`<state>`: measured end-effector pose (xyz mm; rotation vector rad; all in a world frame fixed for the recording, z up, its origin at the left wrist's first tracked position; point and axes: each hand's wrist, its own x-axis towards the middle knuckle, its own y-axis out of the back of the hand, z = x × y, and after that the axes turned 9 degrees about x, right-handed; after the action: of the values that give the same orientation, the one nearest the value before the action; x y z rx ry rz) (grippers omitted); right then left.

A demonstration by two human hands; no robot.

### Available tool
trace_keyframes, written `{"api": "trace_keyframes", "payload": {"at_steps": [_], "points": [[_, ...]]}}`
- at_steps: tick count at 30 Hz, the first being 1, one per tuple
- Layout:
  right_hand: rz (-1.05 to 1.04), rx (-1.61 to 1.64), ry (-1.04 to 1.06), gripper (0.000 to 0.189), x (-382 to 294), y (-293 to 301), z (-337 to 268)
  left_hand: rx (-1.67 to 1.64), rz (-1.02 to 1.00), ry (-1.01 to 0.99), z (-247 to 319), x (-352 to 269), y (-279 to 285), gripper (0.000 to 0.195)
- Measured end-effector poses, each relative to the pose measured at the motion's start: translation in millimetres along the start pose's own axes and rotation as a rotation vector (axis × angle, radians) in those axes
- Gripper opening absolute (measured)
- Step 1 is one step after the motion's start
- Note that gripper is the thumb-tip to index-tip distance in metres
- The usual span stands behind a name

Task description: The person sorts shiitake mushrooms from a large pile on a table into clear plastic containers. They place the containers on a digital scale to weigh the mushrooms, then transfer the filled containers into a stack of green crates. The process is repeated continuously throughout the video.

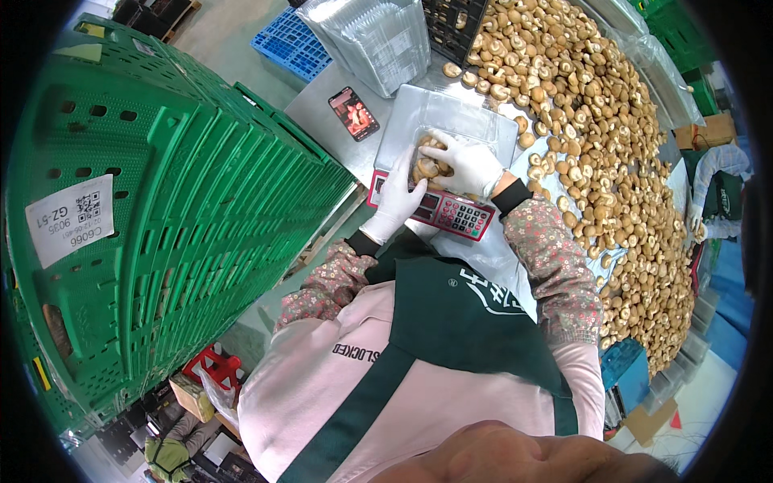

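Note:
Both hands wear white gloves and meet over a clear plastic tray (416, 139) holding several brown mushrooms (427, 168). This tray rests on the metal pan (395, 130) of a red digital scale (462, 216). My left hand (398, 193) lies along the tray's left side, thumb apart from the fingers. From the right, my right hand (468, 163) reaches over the mushrooms with spread fingers touching them; whether it grips one is unclear. The scale's keypad faces me, and its display is partly covered by my left hand.
Tall stacked green crates (181, 181) stand at left. A phone (354, 114) lies on the metal table (314, 105) beside stacked clear trays (380, 48). A black crate (453, 27) borders a large mushroom heap (604, 151) at right. A co-worker's gloved hand (696, 217) is at the heap's far side.

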<state>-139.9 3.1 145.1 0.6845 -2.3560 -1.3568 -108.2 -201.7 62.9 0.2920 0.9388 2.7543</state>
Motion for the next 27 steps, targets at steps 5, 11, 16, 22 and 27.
{"api": "trace_keyframes", "payload": {"at_steps": [5,11,16,22,27], "points": [[0.291,0.132,-0.079,0.042,-28,18,17,-0.187,0.079,0.089,-13,1,19,0.064],[0.479,0.318,-0.379,0.034,-78,26,25,-0.216,0.275,0.182,-43,4,59,0.05],[0.572,0.264,-0.408,0.031,-88,4,0,-0.188,0.344,0.202,-47,14,82,0.04],[0.547,0.108,-0.335,0.043,-52,-15,-42,-0.094,0.333,0.025,-15,30,74,0.036],[0.383,0.002,-0.383,0.048,-36,-25,-39,0.173,0.259,-0.296,8,59,47,0.037]]}}
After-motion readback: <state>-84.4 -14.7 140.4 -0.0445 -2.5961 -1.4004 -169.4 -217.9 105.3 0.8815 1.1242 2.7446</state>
